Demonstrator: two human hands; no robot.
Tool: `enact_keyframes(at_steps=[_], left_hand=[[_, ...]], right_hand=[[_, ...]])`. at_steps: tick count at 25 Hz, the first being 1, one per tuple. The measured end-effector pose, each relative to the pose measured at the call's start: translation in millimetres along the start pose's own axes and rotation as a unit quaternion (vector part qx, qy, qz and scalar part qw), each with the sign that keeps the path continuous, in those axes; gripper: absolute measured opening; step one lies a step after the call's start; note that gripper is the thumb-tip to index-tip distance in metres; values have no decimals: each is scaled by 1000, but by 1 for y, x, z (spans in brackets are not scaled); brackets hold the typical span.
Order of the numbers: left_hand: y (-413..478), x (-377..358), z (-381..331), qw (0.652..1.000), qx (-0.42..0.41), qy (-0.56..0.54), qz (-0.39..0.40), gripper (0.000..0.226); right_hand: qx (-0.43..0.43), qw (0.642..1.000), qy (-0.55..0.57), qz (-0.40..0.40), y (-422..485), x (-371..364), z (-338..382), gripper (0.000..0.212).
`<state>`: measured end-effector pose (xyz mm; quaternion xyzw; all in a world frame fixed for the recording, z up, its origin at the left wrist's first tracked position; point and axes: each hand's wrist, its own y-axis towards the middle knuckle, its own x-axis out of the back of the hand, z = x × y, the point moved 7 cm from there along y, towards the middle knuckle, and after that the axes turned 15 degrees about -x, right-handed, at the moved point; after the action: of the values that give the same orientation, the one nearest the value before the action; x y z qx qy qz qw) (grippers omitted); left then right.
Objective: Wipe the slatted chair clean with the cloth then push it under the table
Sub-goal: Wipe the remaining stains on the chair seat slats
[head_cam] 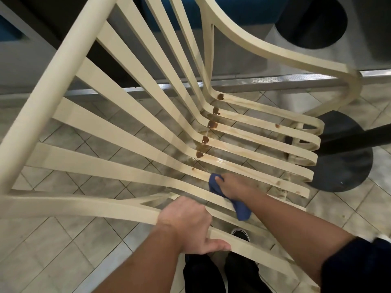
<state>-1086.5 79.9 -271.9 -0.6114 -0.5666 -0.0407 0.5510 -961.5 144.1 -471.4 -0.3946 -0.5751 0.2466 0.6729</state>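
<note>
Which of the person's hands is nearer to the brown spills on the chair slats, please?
Right. The right hand, holding the blue cloth, is on the seat slats just short of the brown spills; the left hand grips the armrest, farther back.

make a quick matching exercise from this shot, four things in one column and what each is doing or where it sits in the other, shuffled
Column 1
1. left hand
2. right hand
3. brown spills
4. black table base

Column 2
A. stands on the tiled floor
B. grips the chair armrest
C. sit where the slats bend upward
D. holds the blue cloth against a slat

Pairs: 1-B, 2-D, 3-C, 4-A
</note>
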Motion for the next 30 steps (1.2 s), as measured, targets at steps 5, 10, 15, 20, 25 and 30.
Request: enact_keyframes(at_steps=[5,10,15,20,25,30], left_hand=[[2,-5,3,1000,8,-8,-15,81],[0,-9,5,999,26,-22,-16,84],[-1,-5,3,1000,25,-17,-5,90],[-2,-4,3,999,31,-29,9,92],[-1,-3,1,1000,20,-14,11,89],[0,-3,2,1000,18,-4,-5,86]], right_hand=[[21,999,-36,7,12,12,101,44],[21,1000,-20,6,10,0,72,49],[-23,999,-23,-13,-5,-8,-53,39],[-86,992,-78,-53,-29,-1,-159,40],[-58,987,-118,-91,-33,4,-90,46],[11,987,-152,-55,-16,2,50,26]])
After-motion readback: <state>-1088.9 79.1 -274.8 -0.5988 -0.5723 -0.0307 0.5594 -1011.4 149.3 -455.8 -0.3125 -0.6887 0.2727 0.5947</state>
